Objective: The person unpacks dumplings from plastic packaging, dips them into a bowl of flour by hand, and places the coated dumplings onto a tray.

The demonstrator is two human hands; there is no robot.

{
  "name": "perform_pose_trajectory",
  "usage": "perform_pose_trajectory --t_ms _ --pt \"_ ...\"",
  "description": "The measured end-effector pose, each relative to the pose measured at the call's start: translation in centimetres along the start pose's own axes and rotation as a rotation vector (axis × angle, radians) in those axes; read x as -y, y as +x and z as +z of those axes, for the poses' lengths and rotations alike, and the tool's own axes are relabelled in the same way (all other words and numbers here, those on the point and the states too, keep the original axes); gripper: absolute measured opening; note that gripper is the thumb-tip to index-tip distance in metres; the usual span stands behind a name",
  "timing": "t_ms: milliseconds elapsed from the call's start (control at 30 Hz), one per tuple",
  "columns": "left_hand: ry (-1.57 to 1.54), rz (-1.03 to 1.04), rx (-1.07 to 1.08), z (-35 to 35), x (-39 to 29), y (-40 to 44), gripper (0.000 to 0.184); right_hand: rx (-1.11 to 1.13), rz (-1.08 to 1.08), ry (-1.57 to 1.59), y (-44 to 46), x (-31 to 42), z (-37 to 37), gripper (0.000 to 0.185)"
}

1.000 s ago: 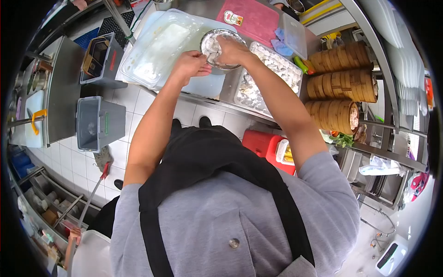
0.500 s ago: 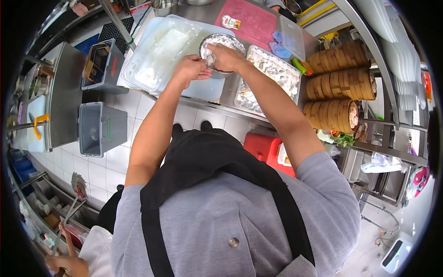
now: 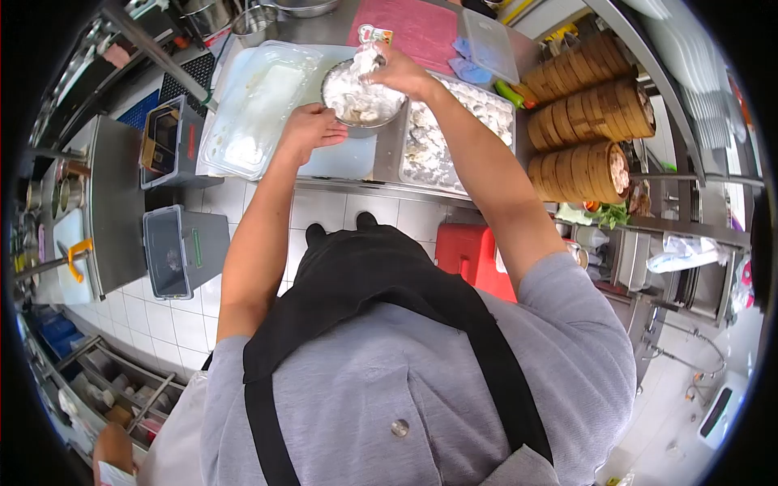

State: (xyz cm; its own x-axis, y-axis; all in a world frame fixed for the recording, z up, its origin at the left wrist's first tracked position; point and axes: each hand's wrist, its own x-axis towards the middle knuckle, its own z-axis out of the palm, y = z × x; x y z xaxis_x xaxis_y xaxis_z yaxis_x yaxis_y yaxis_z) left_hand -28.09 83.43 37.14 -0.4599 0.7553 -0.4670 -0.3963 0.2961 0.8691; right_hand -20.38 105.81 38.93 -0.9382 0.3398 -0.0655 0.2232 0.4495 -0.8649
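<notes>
A round metal bowl (image 3: 362, 124) holds a mass of white powdery material. At the bowl's left rim is my left hand (image 3: 314, 128), its thumb side against the metal and its fingers stretched out beneath. Over the bowl's upper right, my right hand (image 3: 395, 71) is closed on a white floured piece (image 3: 369, 58), lifted above the rest. Just right of the bowl lies a tray (image 3: 496, 154) of floured white pieces in rows, with loose white powder at its near left. A pale cutting board (image 3: 348, 159) extends under the bowl's left side.
A clear plastic lid (image 3: 263, 105) lies left, a red board (image 3: 417, 28) behind. Bamboo steamers (image 3: 587, 113) stand right, beside green and red peppers (image 3: 512, 94). Grey bins (image 3: 182, 251) and a red box (image 3: 470, 255) are below the counter's edge. Another person's arm (image 3: 112, 449) shows lower left.
My right hand has come up from inside the bowl with a white piece. The view has shifted, so the counter items appear further left. The other person's mop has gone out of view.
</notes>
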Motion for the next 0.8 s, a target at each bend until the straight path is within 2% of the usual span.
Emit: perform_pose_trajectory --t_ms 67,167,233,267,333,467,567,667,700,767,800 --pt "0.022 -0.01 -0.015 -0.1 0.1 0.2 0.022 -0.018 0.027 0.164 -1.6 1.2 -1.7 0.07" --pt "0.017 0.004 -0.019 -0.2 0.3 0.3 0.023 -0.004 0.03 0.094 -4.7 0.6 -6.7 0.078" --pt "0.018 -0.004 -0.01 -0.1 0.2 0.2 0.023 -0.005 0.059 -0.132 -8.6 1.3 -9.7 0.086" --pt "0.017 -0.003 -0.011 -0.1 0.0 0.2 0.023 -0.009 0.06 -0.136 -9.4 0.2 -11.0 0.086" --pt "0.011 0.003 -0.008 -0.1 0.1 0.0 0.023 -0.032 0.158 -0.43 -11.4 -3.5 -12.1 0.083" --pt "0.007 0.0 -0.005 -0.2 0.2 0.3 0.024 0.011 0.213 -0.595 -13.0 -9.7 -12.1 0.082" --pt "0.013 -0.013 -0.018 -0.1 0.1 0.2 0.024 0.036 0.24 -0.619 -14.1 -10.9 -12.2 0.077" --pt "0.012 -0.011 -0.027 0.0 0.0 0.0 0.024 -0.189 0.281 -0.59 -14.8 -11.3 -12.9 0.061" --pt "0.011 -0.012 -0.034 0.0 0.1 -0.1 0.024 -0.184 0.276 -0.587 -14.7 -11.4 -13.0 0.061" --pt "0.005 -0.006 -0.021 -0.1 0.2 0.1 0.02 -0.113 0.255 -0.805 -14.6 -9.4 -12.8 0.05" --pt "0.002 -0.004 -0.033 -0.2 0.2 0.3 0.02 -0.184 0.195 -0.794 -13.6 -10.7 -12.9 0.042"
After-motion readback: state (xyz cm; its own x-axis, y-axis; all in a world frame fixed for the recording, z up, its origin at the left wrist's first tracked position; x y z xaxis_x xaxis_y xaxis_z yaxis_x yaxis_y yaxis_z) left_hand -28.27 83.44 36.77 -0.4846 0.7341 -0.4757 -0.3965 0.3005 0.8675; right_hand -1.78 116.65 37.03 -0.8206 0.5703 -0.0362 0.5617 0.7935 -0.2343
